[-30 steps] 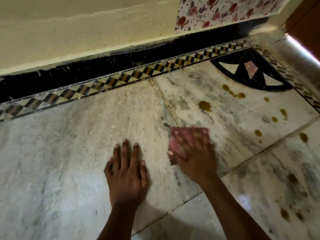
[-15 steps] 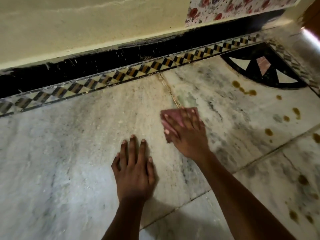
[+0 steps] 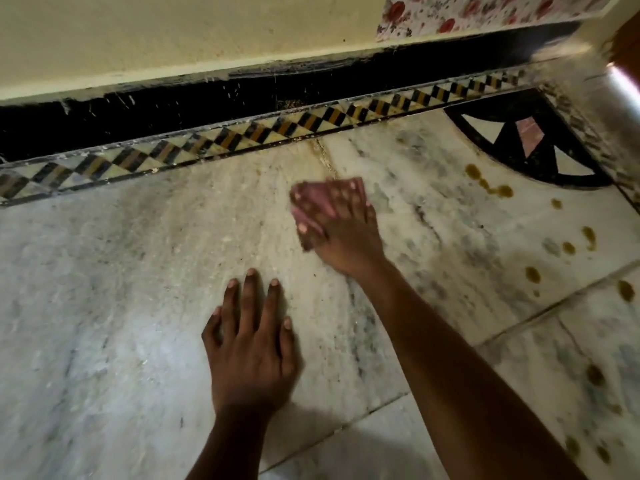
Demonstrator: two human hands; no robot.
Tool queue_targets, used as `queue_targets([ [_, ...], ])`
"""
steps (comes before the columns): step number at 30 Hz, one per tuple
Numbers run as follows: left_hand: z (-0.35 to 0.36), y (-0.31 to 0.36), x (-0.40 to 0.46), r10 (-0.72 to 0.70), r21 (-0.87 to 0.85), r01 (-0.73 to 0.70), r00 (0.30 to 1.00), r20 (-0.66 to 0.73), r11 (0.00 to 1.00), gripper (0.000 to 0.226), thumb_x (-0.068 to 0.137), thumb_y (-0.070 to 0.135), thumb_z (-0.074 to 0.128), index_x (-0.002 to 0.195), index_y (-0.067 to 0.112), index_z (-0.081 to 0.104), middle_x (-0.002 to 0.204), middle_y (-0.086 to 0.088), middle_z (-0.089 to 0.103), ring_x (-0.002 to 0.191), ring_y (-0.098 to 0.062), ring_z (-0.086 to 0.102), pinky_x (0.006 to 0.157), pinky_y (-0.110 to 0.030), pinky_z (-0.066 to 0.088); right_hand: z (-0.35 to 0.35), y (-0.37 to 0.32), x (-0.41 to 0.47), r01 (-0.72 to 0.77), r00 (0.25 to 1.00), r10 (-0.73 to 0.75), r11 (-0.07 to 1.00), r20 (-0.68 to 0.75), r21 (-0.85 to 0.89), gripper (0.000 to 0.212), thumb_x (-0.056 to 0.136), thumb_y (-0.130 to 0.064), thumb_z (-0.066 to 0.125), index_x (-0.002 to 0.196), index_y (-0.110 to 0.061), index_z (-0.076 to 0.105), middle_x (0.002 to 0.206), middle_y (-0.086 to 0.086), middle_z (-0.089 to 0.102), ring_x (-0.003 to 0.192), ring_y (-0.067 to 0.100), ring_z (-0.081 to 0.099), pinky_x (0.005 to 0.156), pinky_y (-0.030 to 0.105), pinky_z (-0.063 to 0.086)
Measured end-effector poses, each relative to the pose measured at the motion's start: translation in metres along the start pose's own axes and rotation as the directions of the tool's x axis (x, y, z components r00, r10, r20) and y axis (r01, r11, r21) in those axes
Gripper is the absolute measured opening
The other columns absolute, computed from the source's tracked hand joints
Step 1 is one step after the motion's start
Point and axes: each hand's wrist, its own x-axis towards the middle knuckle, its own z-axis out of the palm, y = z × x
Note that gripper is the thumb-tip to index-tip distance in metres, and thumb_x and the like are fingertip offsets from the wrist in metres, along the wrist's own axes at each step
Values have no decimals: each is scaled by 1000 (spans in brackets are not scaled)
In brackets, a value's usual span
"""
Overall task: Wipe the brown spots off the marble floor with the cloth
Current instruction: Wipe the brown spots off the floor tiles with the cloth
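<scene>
From the head camera, the right hand (image 3: pixel 341 233) lies flat on a pink cloth (image 3: pixel 317 197), fingers spread and pressing it onto the marble floor (image 3: pixel 121 271) a little above the middle of the view; the hand does not close around the cloth, it pins it under the palm and fingers, and both are blurred. The cloth sits on the seam between two slabs, just below the checkered border (image 3: pixel 242 135) that runs along the foot of the wall. The left hand (image 3: pixel 251 344) rests at about 7 o'clock from the cloth, well apart from it, palm down on the bare marble with fingers stretched out and nothing under or in it. Brown spots (image 3: pixel 498 190) lie at 3 o'clock from the cloth, near the black corner inlay (image 3: pixel 519 147), with more (image 3: pixel 532 274) at about 4 o'clock toward the right edge, and a few others (image 3: pixel 595 375) on the next slab at about 5 o'clock. None of them touches the cloth. A flowered fabric (image 3: pixel 485 12) hangs at the top, at about 1 o'clock from the cloth.
</scene>
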Motion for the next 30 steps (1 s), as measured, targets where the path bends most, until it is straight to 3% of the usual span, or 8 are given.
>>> queue_targets([
  [4, 0, -1, 0, 12, -3, -12, 1000, -6, 1000, 66, 104, 45, 39, 167, 29, 35, 180, -3, 19, 167, -29, 19, 123, -56, 27, 19, 54, -87, -168, 978, 153, 981, -145, -98, 76, 96, -86, 9, 164, -57, 21, 179, -1, 22, 166, 35, 11, 131, 61, 13],
  [8, 1, -1, 1, 9, -3, -9, 1000, -1, 1000, 64, 105, 46, 38, 167, 30, 35, 180, -1, 19, 167, -27, 16, 124, -54, 26, -22, 66, -3, -641, 723, 669, 743, -174, 194, 79, 99, -82, 24, 167, -47, 10, 180, 12, 1, 166, 41, -4, 130, 66, 0],
  [11, 3, -1, 0, 4, 3, -4, 1000, -17, 1000, 63, 105, 48, 36, 166, 32, 36, 180, -1, 20, 167, -26, 17, 123, -54, 27, -36, 43, 62, -484, 854, 503, 862, -136, 147, 79, 100, -74, 23, 169, -38, 5, 180, 11, -5, 165, 42, -7, 130, 66, 1],
  [15, 0, -1, 1, 3, 7, -3, 1000, -15, 1000, 63, 104, 45, 42, 165, 30, 40, 179, -2, 24, 166, -27, 21, 122, -54, 29, -9, 24, 13, -64, 997, 63, 998, -46, -7, 63, 105, -72, 24, 163, -61, 4, 181, -1, -9, 165, 37, -15, 130, 68, -1],
  [18, -2, -3, 1, 10, 28, -10, 1000, 14, 1000, 64, 106, 48, 36, 167, 30, 35, 180, -2, 20, 166, -28, 18, 123, -53, 26, 18, 56, -84, -76, 990, 66, 995, -125, -71, 69, 98, -81, 20, 163, -62, 6, 182, -6, 5, 167, 33, -1, 130, 62, 13],
  [22, 0, -5, 1, 17, 19, -17, 1000, 17, 1000, 65, 106, 51, 31, 167, 31, 33, 180, -1, 20, 167, -27, 17, 123, -53, 25, 7, 100, -86, -525, 825, 530, 847, -195, 82, 77, 94, -87, 20, 164, -58, 9, 181, 3, 4, 166, 41, 0, 129, 65, 7],
  [24, 2, -4, 1, 13, 3, -13, 1000, 7, 1000, 65, 105, 51, 31, 167, 32, 34, 180, 0, 21, 167, -26, 17, 123, -54, 25, -13, 93, -35, -607, 747, 643, 764, -170, 219, 77, 94, -86, 21, 164, -57, 7, 181, 7, -3, 165, 40, -10, 128, 70, 0],
  [30, -1, -4, 1, 12, 2, -12, 1000, -11, 1000, 64, 105, 50, 32, 166, 30, 37, 179, -2, 23, 166, -28, 19, 122, -54, 26, 5, 46, -55, -169, 984, 167, 986, -66, -13, 67, 100, -81, 21, 161, -64, -2, 181, -1, -12, 165, 36, -17, 129, 70, 0],
])
